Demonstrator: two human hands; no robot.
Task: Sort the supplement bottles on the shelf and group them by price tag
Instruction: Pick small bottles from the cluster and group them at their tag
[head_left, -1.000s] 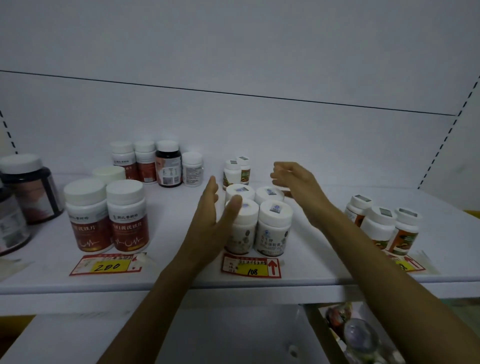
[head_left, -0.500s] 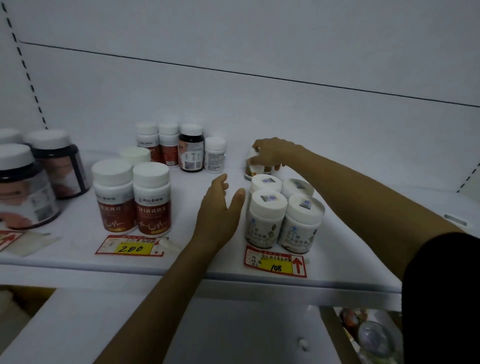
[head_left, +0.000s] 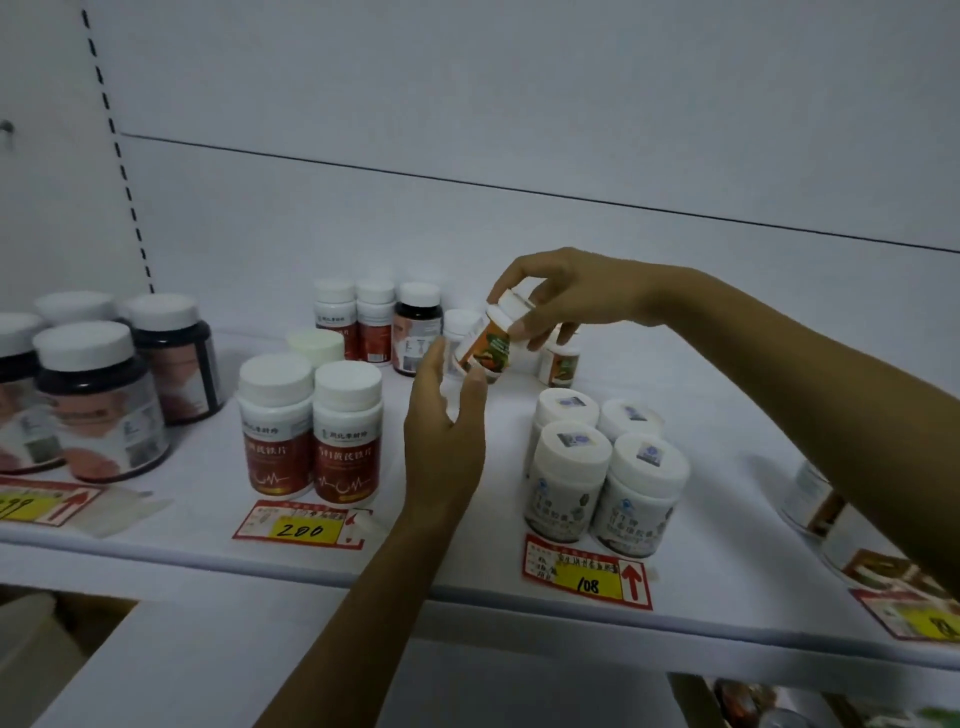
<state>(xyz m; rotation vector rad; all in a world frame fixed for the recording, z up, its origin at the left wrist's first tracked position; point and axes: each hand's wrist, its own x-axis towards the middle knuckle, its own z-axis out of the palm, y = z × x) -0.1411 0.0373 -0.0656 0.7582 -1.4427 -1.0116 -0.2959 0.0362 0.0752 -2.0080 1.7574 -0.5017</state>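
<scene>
My right hand (head_left: 558, 296) pinches the white cap of a small orange-labelled bottle (head_left: 491, 347) and holds it tilted above the white shelf (head_left: 467, 577). Just below it my left hand (head_left: 447, 415) is raised with fingers relaxed, its fingertips close to the bottle; contact is unclear. A second orange-labelled bottle (head_left: 560, 364) stands behind. Several white bottles (head_left: 602, 467) stand behind the 108 price tag (head_left: 587, 571). Two red-labelled bottles (head_left: 311, 431) stand behind the 200 price tag (head_left: 301, 527).
Dark jars (head_left: 98, 395) stand at the left behind another price tag (head_left: 36, 501). Small red, brown and white bottles (head_left: 379, 325) line the back. More bottles (head_left: 815, 499) and a tag (head_left: 919, 618) sit at the right, partly behind my right arm.
My right hand reached to the back, took a small orange-labelled bottle and lifted it clear of the shelf. My left hand rose towards it. The view shifted left.
</scene>
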